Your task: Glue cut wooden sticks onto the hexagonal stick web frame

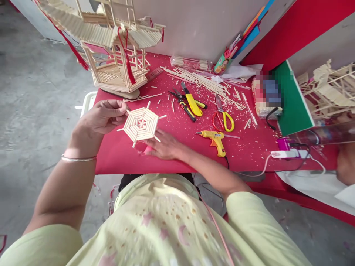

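Note:
My left hand [107, 115] pinches one spoke of a hexagonal stick lattice [141, 125], built from pale thin sticks in nested rings with spokes poking past the rim. The lattice is held tilted above the red tabletop [111, 159]. Low over the table, my right hand [163, 145] reaches behind and beneath the lattice, its fingers stretched out and partly covered by it. A bright pink patch [149, 149] shows by those fingers; what it is I cannot make out. Behind the left hand stands a stick pavilion model [116, 55] with red tassels.
Black-and-yellow pliers [184, 107], a yellow utility knife [193, 104], scissors [223, 114] and a yellow glue gun [215, 140] lie to the right. Loose sticks [205, 83] and crumbs spread behind them. A power strip [290, 154] with cables sits near another person's arm [345, 164].

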`<state>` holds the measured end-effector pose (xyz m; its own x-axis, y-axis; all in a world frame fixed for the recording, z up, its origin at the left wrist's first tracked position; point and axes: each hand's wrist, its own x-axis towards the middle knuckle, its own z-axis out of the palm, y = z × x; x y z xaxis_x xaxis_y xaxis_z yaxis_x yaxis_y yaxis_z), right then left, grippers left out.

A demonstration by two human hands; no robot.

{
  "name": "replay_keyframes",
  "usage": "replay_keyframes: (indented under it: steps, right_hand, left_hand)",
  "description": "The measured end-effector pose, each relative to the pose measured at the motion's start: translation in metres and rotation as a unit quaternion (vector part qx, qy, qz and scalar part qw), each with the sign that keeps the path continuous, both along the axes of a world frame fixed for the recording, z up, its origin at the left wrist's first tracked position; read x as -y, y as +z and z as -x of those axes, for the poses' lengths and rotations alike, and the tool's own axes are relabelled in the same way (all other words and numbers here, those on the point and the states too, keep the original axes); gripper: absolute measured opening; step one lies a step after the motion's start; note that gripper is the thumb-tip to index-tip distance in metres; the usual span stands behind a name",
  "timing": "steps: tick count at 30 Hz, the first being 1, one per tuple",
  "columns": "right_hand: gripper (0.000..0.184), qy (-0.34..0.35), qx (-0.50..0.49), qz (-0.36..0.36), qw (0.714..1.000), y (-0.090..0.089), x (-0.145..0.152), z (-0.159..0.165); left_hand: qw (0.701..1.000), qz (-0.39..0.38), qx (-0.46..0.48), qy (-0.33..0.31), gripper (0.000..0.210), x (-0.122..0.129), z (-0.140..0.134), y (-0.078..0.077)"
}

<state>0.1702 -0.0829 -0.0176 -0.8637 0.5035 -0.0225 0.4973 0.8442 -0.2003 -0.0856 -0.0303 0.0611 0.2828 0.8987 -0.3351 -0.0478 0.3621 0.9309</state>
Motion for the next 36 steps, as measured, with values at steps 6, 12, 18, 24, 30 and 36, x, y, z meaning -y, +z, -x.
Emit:
replay_keyframes:
  steps: [6, 12, 18, 24, 30, 36]
  right_hand:
    - [0.074, -0.204, 0.013, -0.092, 0.975, 0.009, -0.114, -0.032]
    - [0.062, -0.269, -0.113, -0.117, 0.949, 0.032, -0.138, -0.080]
    - [0.034, -0.359, -0.236, -0.019, 0.903, 0.035, -0.131, -0.097]
    - [0.066, -0.427, -0.114, -0.109, 0.890, 0.059, -0.151, -0.079]
    - [0.022, -0.405, 0.020, 0.018, 0.914, 0.067, -0.153, -0.063]
    - [0.022, -0.422, 0.074, 0.075, 0.900, 0.061, -0.159, -0.042]
  left_hand:
    - [0.999, 0.015, 0.013, -0.031, 0.032, 0.003, 0.010, -0.022]
    - [0.983, 0.020, -0.094, -0.156, 0.032, -0.006, -0.031, -0.045]
    - [0.966, -0.022, -0.140, -0.217, 0.026, -0.025, -0.073, -0.053]
    - [0.982, -0.097, -0.143, -0.072, 0.035, -0.031, -0.075, -0.057]
    - [0.964, -0.165, -0.184, 0.103, 0.035, -0.036, -0.066, -0.060]
    - [0.960, -0.175, -0.192, 0.104, 0.034, -0.031, -0.068, -0.064]
